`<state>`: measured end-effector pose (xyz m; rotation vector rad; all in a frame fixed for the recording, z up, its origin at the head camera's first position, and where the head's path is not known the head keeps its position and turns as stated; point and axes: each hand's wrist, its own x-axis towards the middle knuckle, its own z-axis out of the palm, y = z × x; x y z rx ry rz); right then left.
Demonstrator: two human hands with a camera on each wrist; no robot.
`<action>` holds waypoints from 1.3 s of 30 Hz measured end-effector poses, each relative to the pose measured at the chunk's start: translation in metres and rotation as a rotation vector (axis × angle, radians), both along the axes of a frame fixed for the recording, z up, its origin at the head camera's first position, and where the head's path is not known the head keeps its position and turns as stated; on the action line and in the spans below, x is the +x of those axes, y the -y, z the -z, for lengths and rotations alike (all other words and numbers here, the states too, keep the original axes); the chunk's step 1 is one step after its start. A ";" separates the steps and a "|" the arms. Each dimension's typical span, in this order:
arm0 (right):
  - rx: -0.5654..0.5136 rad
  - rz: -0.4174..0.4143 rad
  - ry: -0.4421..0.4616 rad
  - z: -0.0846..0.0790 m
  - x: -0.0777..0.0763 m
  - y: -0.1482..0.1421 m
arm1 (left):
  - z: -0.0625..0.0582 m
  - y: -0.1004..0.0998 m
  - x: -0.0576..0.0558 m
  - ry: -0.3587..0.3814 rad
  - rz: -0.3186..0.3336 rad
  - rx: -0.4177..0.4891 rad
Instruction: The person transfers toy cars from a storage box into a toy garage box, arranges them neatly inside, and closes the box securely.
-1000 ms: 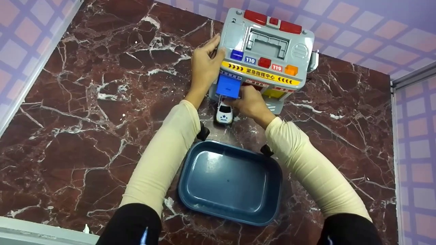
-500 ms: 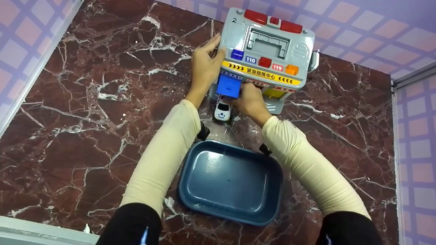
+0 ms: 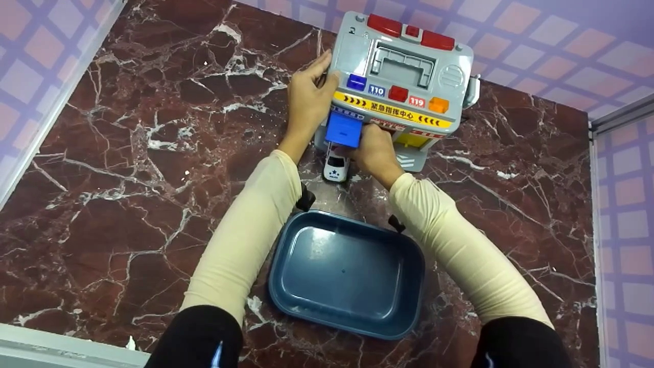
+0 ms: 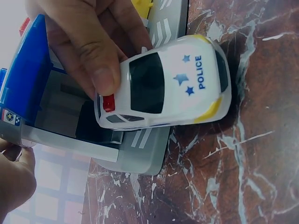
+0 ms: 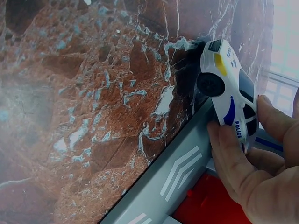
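A grey toy emergency station (image 3: 352, 51) with red lights and a carry handle stands on the marbled surface. Its blue garage door (image 3: 343, 134) is raised. My left hand (image 3: 309, 99) rests against the station's left side, fingers extended along it. In front of the blue bay, my right hand (image 3: 377, 153) holds a white toy police car (image 3: 335, 169) between thumb and fingers. The left wrist view shows the thumb by the red roof light (image 4: 108, 103), with the car's rear at the bay opening. The right wrist view shows the car's nose (image 5: 216, 50) pointing away from the station, over its ramp edge.
A dark blue plastic tub (image 3: 347, 329) sits close in front of the station, between the forearms. A patterned wall (image 3: 552, 46) runs behind the station, and another wall (image 3: 626, 214) stands at the right. The station's red and yellow doors (image 3: 413, 140) are beside the right hand.
The right hand has moved the toy police car slightly back toward the blue bay, its wrist shifting a little left. The left hand stays in place on the station's side.
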<state>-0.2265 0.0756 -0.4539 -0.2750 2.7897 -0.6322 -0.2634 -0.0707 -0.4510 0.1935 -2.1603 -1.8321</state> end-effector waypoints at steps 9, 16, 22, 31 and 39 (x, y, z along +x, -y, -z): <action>-0.017 0.042 -0.009 0.000 0.000 -0.001 | 0.000 -0.001 0.000 0.013 0.003 -0.008; -0.012 0.023 -0.053 0.003 0.000 -0.001 | 0.000 -0.001 0.001 -0.003 0.006 -0.003; -0.013 -0.024 -0.125 0.007 0.000 -0.002 | 0.000 0.000 0.001 -0.005 0.000 -0.008; 0.067 -0.072 -0.197 0.008 0.006 -0.006 | -0.001 0.000 0.001 -0.015 0.002 -0.017; 0.093 -0.149 -0.208 0.013 0.010 -0.010 | 0.000 0.000 0.001 -0.022 0.006 -0.002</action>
